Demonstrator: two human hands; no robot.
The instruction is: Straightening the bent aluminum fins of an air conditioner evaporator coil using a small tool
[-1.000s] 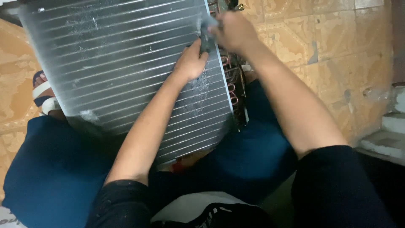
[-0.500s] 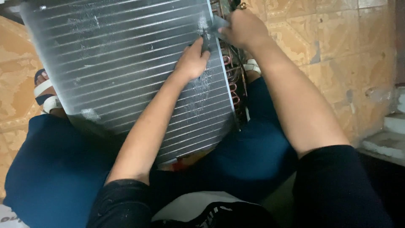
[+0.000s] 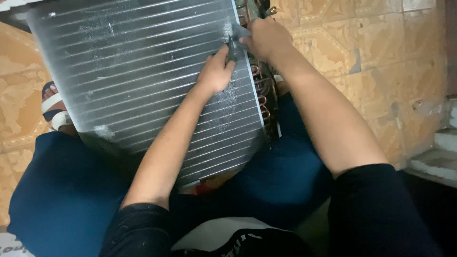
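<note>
A large finned metal coil panel lies tilted across my lap, its copper tube bends along the right edge. My left hand rests on the fins near that edge, fingers curled against a small dark tool. My right hand grips the same dark tool from the right, at the panel's upper right corner. White scuffed patches mark the fins under and below my left hand.
Worn orange patterned floor tiles spread around. My sandalled foot shows at the left beside the panel. A pale step sits at the right edge.
Both hands with the dark tool have crept slightly up along the panel's right edge. The panel has stayed on my lap.
</note>
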